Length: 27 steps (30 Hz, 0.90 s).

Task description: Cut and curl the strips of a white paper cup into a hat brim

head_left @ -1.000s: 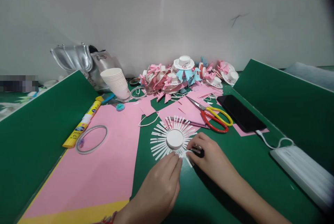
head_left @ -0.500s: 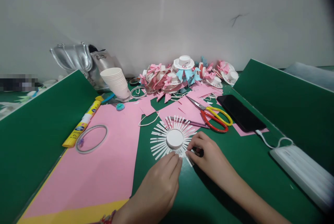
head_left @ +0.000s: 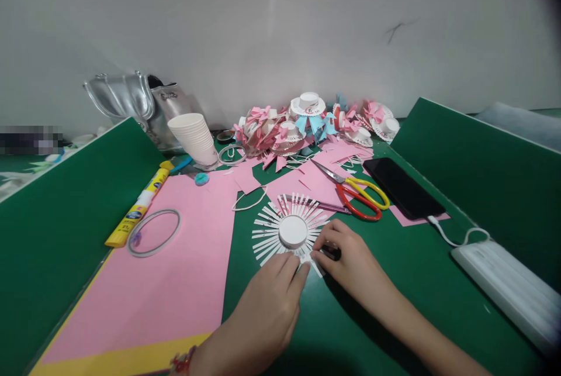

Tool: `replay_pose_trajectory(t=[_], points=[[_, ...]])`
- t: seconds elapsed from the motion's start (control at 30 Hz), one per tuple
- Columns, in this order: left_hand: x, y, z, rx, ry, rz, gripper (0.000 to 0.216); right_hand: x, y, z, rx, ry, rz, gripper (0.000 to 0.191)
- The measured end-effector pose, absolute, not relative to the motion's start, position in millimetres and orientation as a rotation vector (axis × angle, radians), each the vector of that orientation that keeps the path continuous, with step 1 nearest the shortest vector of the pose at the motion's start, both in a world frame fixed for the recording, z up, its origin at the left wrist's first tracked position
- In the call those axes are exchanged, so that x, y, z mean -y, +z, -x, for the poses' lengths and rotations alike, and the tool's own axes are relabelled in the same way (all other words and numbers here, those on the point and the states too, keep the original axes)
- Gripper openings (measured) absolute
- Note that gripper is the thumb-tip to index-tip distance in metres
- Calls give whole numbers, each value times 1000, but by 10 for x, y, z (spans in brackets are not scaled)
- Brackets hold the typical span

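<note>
A white paper cup point(head_left: 293, 232), cut into strips that fan out like rays, lies bottom up on the green table. My left hand point(head_left: 278, 285) presses its closed fingers on the strips at the near edge. At the right side, my right hand point(head_left: 344, 250) pinches a strip between thumb and fingertips. Something small and dark point(head_left: 332, 252) shows under its curled fingers; its kind I cannot make out. Just beyond the fan are scissors with red and yellow handles point(head_left: 359, 197). A thin purple-handled tool point(head_left: 331, 207) lies partly beneath the strips.
Pink paper point(head_left: 175, 282) and a yellow glue stick point(head_left: 140, 203) lie left, with a roll of tape point(head_left: 154, 233). Stacked paper cups point(head_left: 193, 137) stand behind. Several small paper hats point(head_left: 308, 104) are heaped at the back. A phone point(head_left: 403, 189) and a white power bank point(head_left: 508, 288) lie right.
My left thumb has shifted slightly to the right over the strips. More of the dark thing shows under my right hand. The cup stays in place.
</note>
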<state>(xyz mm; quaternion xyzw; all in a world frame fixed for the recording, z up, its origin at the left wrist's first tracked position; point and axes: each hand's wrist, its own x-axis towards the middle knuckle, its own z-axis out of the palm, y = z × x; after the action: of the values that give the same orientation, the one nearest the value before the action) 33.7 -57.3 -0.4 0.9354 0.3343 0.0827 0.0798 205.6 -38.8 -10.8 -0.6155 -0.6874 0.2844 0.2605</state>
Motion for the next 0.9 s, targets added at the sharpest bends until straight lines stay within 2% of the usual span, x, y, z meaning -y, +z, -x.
replay_pose_trajectory(t=[0.2, 0.33, 0.43, 0.7, 0.9], points=[[545, -9, -327, -991, 336, -2718, 40, 371, -123, -2046, 1957, 517, 1531, 8], [539, -11, -338, -954, 381, -2743, 45, 338, -157, -2007, 1992, 519, 1344, 26], [549, -1, -349, -946, 391, -2773, 47, 308, -168, -1978, 2007, 558, 1294, 26], [530, -14, -353, -944, 423, -2803, 40, 217, -156, -1945, 1989, 568, 1273, 25], [585, 26, -317, -903, 779, -2719, 26, 198, -173, -1967, 1873, 511, 1259, 24]])
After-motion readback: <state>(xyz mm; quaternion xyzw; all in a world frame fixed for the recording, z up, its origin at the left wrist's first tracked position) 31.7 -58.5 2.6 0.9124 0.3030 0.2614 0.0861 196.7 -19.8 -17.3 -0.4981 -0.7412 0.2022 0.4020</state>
